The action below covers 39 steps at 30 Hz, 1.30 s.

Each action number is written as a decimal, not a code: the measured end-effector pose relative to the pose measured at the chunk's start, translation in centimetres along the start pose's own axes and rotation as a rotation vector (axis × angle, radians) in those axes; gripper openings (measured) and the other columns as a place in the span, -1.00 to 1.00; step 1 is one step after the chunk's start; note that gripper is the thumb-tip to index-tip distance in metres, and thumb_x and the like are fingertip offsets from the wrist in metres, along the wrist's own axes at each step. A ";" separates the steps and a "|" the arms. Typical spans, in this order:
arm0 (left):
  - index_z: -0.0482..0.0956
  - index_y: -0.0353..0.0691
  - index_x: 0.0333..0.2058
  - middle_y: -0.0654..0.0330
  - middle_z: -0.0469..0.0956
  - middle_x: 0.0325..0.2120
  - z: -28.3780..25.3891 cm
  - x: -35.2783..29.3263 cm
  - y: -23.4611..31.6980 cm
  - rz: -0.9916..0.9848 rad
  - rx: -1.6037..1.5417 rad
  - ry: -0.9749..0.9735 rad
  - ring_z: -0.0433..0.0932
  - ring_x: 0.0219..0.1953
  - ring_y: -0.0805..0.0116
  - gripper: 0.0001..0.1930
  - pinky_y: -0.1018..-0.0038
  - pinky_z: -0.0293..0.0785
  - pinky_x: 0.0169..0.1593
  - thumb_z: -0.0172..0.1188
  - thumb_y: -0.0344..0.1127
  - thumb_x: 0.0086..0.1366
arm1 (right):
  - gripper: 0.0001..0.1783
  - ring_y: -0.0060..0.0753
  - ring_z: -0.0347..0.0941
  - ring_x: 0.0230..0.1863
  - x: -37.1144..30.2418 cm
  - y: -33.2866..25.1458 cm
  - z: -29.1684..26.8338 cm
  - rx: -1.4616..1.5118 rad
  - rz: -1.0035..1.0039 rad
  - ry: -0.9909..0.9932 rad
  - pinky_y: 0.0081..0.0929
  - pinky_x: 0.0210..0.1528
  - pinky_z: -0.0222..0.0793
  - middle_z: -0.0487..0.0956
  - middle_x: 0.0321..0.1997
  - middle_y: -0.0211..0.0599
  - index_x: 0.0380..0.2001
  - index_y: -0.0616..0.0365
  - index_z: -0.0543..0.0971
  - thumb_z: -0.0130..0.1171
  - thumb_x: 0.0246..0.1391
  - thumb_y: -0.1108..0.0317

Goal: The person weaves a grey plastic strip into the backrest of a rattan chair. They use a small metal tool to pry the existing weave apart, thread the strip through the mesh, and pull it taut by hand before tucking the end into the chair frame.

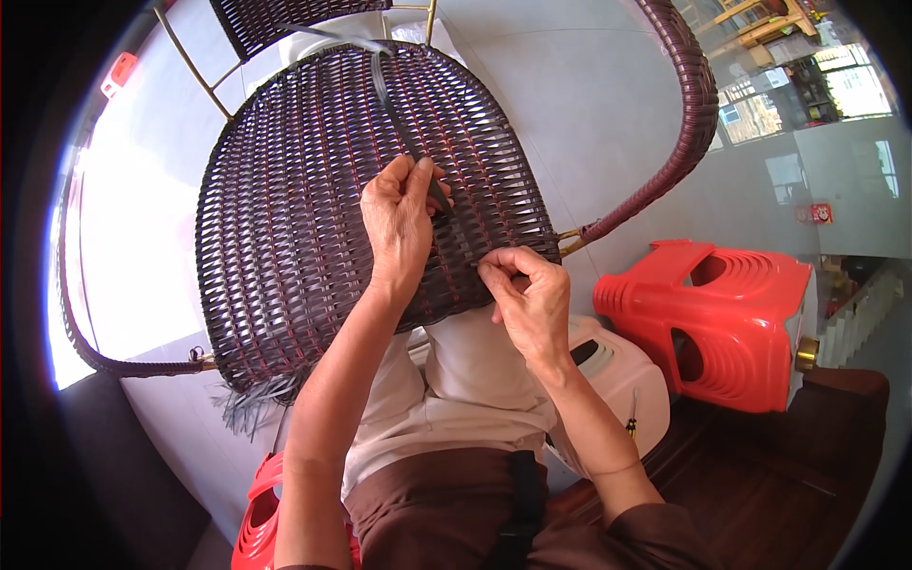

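Observation:
A dark brown woven wicker seat panel of a chair rests across my lap, its rounded end away from me. My left hand pinches a flat dark weaving strip over the right half of the panel. The strip runs from the far rim, where it bends and catches the light, down to my fingers. Nearer the right front edge, my right hand is closed, thumb and fingers together against the weave. What it pinches is hidden. Frayed strip ends hang at the panel's near left corner.
Wicker-wrapped curved arms stick out on both sides of the panel. Beyond it are gold metal rods and another woven piece. To the right lie a red plastic stool, a white stool with a screwdriver, and brown wooden furniture.

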<state>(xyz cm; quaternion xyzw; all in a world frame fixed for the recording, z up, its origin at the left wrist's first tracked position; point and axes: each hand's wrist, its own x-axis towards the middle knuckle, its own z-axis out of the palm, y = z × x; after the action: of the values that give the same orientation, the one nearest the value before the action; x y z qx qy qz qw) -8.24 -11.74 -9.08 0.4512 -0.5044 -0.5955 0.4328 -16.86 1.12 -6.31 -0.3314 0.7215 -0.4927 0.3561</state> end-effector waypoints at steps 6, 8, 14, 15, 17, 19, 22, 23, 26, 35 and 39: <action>0.49 -0.33 -0.54 0.22 0.52 -0.66 0.4 0.4 0.0 -0.062 -0.075 0.055 0.46 -0.63 0.55 -0.73 0.62 0.33 -0.53 0.03 -0.35 0.33 | -0.98 -0.65 0.33 -0.66 0.1 0.7 0.2 -0.043 -0.049 0.042 -0.63 -0.60 0.23 0.53 -0.54 -0.35 -0.47 0.32 0.58 0.21 -0.05 0.59; 0.50 -0.34 -0.54 0.22 0.50 -0.67 0.4 0.5 -0.1 -0.065 -0.110 0.070 0.45 -0.65 0.54 -0.73 0.61 0.34 -0.52 0.03 -0.35 0.33 | -0.98 -0.64 0.33 -0.66 0.1 0.7 0.2 -0.046 -0.059 0.045 -0.63 -0.59 0.23 0.53 -0.54 -0.35 -0.47 0.32 0.58 0.21 -0.05 0.59; 0.52 -0.35 -0.55 0.20 0.52 -0.68 0.6 1.3 0.1 -0.063 0.049 0.051 0.46 -0.66 0.53 -0.74 0.60 0.35 -0.53 0.05 -0.35 0.29 | -0.97 -0.63 0.33 -0.65 0.1 1.0 0.2 -0.056 -0.075 0.051 -0.62 -0.58 0.24 0.53 -0.54 -0.34 -0.48 0.32 0.58 0.22 -0.06 0.59; 0.52 -0.35 -0.55 0.20 0.52 -0.68 0.7 1.7 0.2 -0.064 0.049 0.050 0.46 -0.66 0.53 -0.74 0.60 0.35 -0.53 0.05 -0.35 0.29 | -0.97 -0.64 0.33 -0.65 0.1 1.1 0.2 -0.050 -0.070 0.052 -0.63 -0.58 0.24 0.53 -0.54 -0.34 -0.48 0.32 0.57 0.22 -0.06 0.58; 0.55 -0.37 -0.54 0.18 0.55 -0.67 0.5 2.7 0.6 -0.015 0.250 0.008 0.48 -0.67 0.50 -0.75 0.58 0.37 -0.54 0.06 -0.34 0.24 | -0.98 -0.66 0.33 -0.67 0.1 1.0 0.2 -0.037 -0.071 0.045 -0.65 -0.60 0.24 0.53 -0.54 -0.35 -0.48 0.32 0.57 0.22 -0.05 0.58; 0.59 -0.37 -0.52 0.16 0.57 -0.66 0.0 3.9 0.3 0.018 0.331 -0.057 0.50 -0.67 0.49 -0.75 0.55 0.42 -0.53 0.07 -0.32 0.22 | -0.98 -0.67 0.33 -0.68 0.0 0.7 0.4 -0.020 -0.072 0.033 -0.67 -0.62 0.23 0.53 -0.54 -0.36 -0.49 0.33 0.57 0.21 -0.04 0.58; 0.61 -0.37 -0.48 0.17 0.58 -0.64 0.2 4.7 1.1 -0.113 0.330 -0.247 0.52 -0.66 0.51 -0.77 0.58 0.48 -0.54 0.07 -0.33 0.22 | -0.96 -0.70 0.31 -0.73 0.0 0.7 0.0 0.060 -0.030 0.025 -0.70 -0.67 0.21 0.53 -0.54 -0.39 -0.44 0.33 0.57 0.20 -0.02 0.58; 0.61 -0.37 -0.48 0.17 0.58 -0.64 0.1 4.8 1.1 -0.113 0.330 -0.247 0.52 -0.66 0.51 -0.77 0.58 0.48 -0.54 0.07 -0.33 0.22 | -0.93 -0.70 0.30 -0.75 -0.1 0.8 -0.2 0.124 0.019 0.021 -0.71 -0.68 0.20 0.53 -0.54 -0.40 -0.40 0.33 0.57 0.20 -0.02 0.59; 0.60 -0.40 -0.45 0.17 0.55 -0.63 0.0 5.2 1.2 -0.172 0.256 -0.228 0.50 -0.67 0.52 -0.76 0.61 0.49 -0.60 0.07 -0.34 0.25 | -0.88 -0.64 0.38 -0.65 0.2 0.7 -1.1 0.018 -0.127 0.061 -0.67 -0.62 0.26 0.52 -0.51 -0.34 -0.32 0.33 0.56 0.16 0.01 0.58; 0.58 -0.43 -0.47 0.16 0.53 -0.66 -0.4 5.2 0.3 -0.121 0.216 -0.166 0.47 -0.71 0.53 -0.73 0.62 0.44 -0.64 0.08 -0.31 0.27 | -0.60 -0.19 0.35 0.10 1.3 1.3 -0.4 -0.704 -0.808 -0.190 -0.18 0.21 0.17 0.48 0.01 -0.18 -0.11 0.31 0.53 0.21 -0.09 0.41; 0.56 -0.36 -0.47 0.20 0.54 -0.63 -0.4 5.2 0.0 -0.116 0.309 -0.181 0.47 -0.65 0.58 -0.73 0.66 0.41 -0.58 0.05 -0.28 0.30 | -0.58 -0.23 0.34 0.12 1.7 1.8 -0.8 -0.762 -0.818 -0.225 -0.08 0.25 0.09 0.47 0.04 -0.20 -0.10 0.30 0.54 0.22 -0.07 0.34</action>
<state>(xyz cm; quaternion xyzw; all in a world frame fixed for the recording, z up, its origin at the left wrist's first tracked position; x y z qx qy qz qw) -9.03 -16.86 -9.65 0.4853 -0.5998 -0.5731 0.2762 -18.70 0.66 -8.15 -0.7391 0.6190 -0.2571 0.0664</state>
